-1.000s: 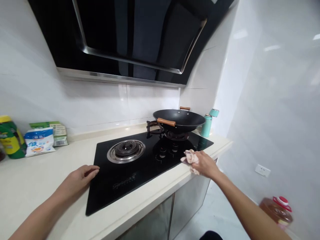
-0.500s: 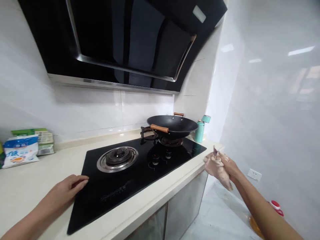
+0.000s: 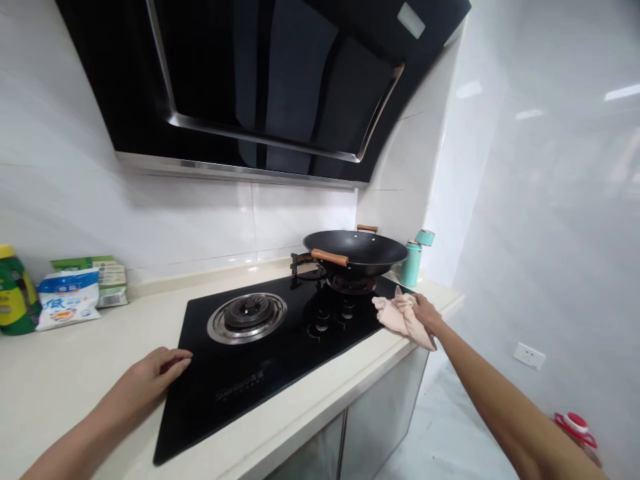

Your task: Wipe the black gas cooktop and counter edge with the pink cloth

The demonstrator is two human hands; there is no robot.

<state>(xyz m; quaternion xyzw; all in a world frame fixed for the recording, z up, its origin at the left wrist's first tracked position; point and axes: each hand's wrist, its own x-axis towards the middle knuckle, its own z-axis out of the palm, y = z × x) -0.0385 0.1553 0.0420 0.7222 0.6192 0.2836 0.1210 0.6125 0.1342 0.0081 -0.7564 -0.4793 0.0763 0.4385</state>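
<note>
My right hand (image 3: pixel 426 313) grips a crumpled pale pink cloth (image 3: pixel 400 316), which lies on the front right edge of the black glass cooktop (image 3: pixel 280 360) and partly on the pale counter. My left hand (image 3: pixel 159 371) rests at the cooktop's left edge, its fingers and thumb drawn together with nothing visible in them. Between the hands are an uncovered burner (image 3: pixel 248 313) with a metal ring and two knobs (image 3: pixel 323 321). Behind the cloth, a black wok (image 3: pixel 357 250) with wooden handles sits on the right burner.
A teal bottle (image 3: pixel 411 265) stands right of the wok. At the far left are a blue-and-white packet (image 3: pixel 69 300), a green packet (image 3: pixel 114 280) and a green-yellow container (image 3: pixel 15 293). A black range hood (image 3: pixel 250 87) overhangs the cooktop. A red-capped jug (image 3: pixel 576 424) is low on the right.
My right hand has brought the cloth in from beyond the counter's front right edge onto the cooktop's edge. My left hand stays at the left edge. The view has shifted slightly left.
</note>
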